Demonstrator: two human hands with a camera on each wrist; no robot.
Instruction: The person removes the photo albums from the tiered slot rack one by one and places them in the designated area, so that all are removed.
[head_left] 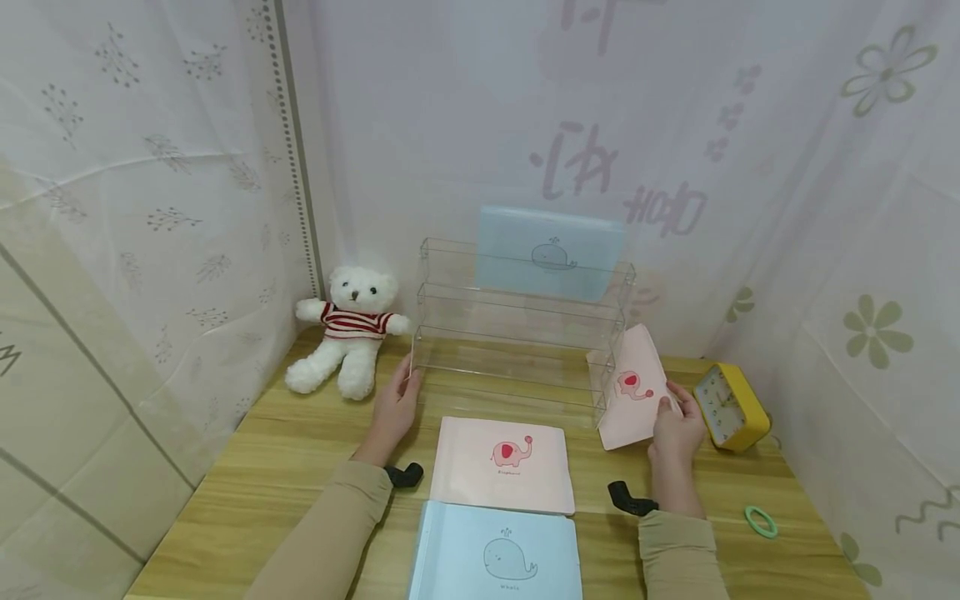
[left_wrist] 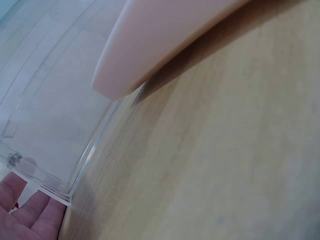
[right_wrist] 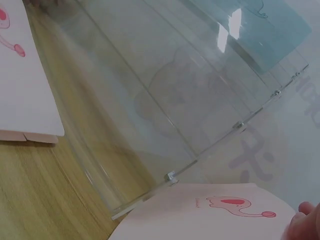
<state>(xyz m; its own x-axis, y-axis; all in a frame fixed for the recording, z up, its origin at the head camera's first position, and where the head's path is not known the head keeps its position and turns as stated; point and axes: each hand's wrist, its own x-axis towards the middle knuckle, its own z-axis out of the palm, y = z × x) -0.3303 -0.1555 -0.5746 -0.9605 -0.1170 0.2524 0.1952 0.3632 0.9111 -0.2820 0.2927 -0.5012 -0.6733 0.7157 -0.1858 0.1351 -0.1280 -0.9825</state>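
Note:
A clear, tiered acrylic rack stands upright toward the back of the table. My left hand is at its left side; in the left wrist view, fingers touch the outside of the side panel. At the rack's right side, my right hand pinches the edge of a pink booklet with an elephant drawing. That booklet stands tilted beside the right panel, partly seen through it. Another pink elephant booklet lies flat in front of the rack, above a blue whale booklet.
A white teddy bear in a striped sweater sits left of the rack. Behind the rack's top tier shows a blue whale booklet. A yellow clock stands at right, with a green ring nearer. Curtains hang around the table.

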